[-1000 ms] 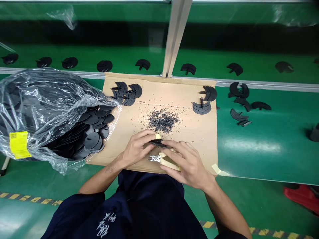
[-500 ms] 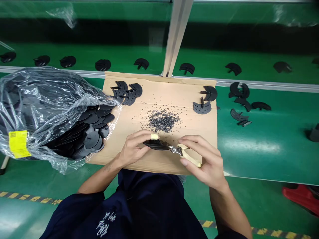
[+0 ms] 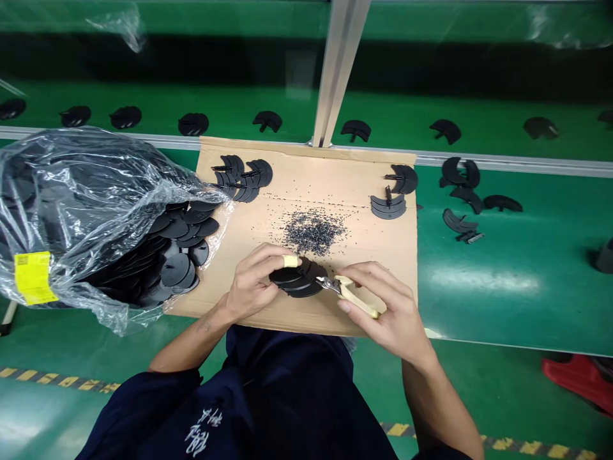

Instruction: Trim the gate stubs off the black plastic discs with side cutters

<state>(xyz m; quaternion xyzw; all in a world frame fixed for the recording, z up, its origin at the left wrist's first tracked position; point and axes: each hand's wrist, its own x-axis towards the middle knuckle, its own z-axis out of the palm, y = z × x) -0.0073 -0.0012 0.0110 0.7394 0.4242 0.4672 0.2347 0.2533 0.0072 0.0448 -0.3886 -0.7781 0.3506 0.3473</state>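
Observation:
My left hand (image 3: 256, 281) grips a cluster of black curved plastic parts (image 3: 301, 284) by its left side, with yellow tape round one finger. In my right hand (image 3: 390, 303) is a pair of nippers (image 3: 354, 295) with pale yellow handles. Their metal jaws lie at the right edge of the parts; whether they touch cannot be made out. Just beyond the hands, a heap of tiny black clippings (image 3: 316, 231) lies on the cardboard sheet (image 3: 268, 313).
A clear plastic bag (image 3: 96, 191) of black discs (image 3: 176, 269) lies at left. Black part clusters sit on the cardboard's far left (image 3: 246, 177) and far right (image 3: 390, 206). More parts (image 3: 462, 220) rest on the green table (image 3: 502, 306). A metal post (image 3: 341, 70) rises behind.
The black parts have tilted from nearly edge-on to show their broad faces. My right hand and the nippers have shifted slightly left.

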